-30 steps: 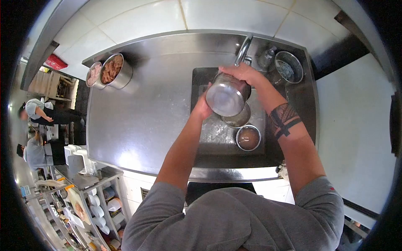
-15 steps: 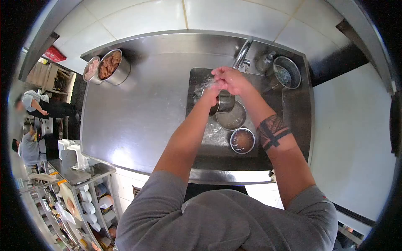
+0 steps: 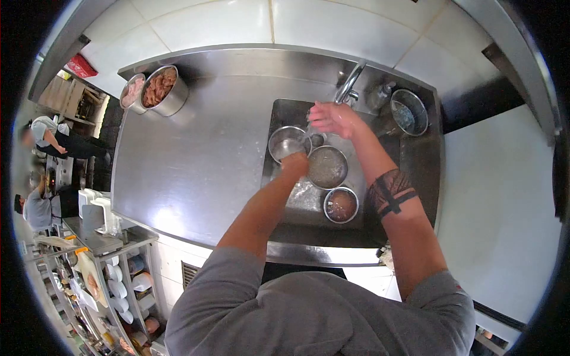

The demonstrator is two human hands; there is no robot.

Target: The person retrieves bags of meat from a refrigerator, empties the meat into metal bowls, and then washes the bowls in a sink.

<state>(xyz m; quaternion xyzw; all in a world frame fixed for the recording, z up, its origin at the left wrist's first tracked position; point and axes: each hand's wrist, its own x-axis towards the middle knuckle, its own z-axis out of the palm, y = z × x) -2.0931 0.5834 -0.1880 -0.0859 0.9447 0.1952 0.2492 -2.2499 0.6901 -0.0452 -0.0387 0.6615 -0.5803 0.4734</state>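
Down in the sink (image 3: 297,230), my left hand (image 3: 295,162) is at the lower rim of a round metal pot (image 3: 287,140); its fingers are hidden, so its grip is unclear. Under the tap (image 3: 351,83), my right hand (image 3: 335,119) has its fingers stretched out and holds nothing, with water running by the fingertips. A metal bowl with cloudy water (image 3: 328,168) stands right of my left hand. Below it sits a smaller container with brownish contents (image 3: 341,205).
Two metal pots with meat, a large one (image 3: 173,98) and a smaller one (image 3: 131,94), stand at the counter's back left. A metal strainer (image 3: 409,113) is at the back right. Two people (image 3: 56,139) (image 3: 38,207) are at far left.
My hands have moved apart. The left has moved down and left to the pot, which now shows its open top. The right stays near the tap with fingers extended.
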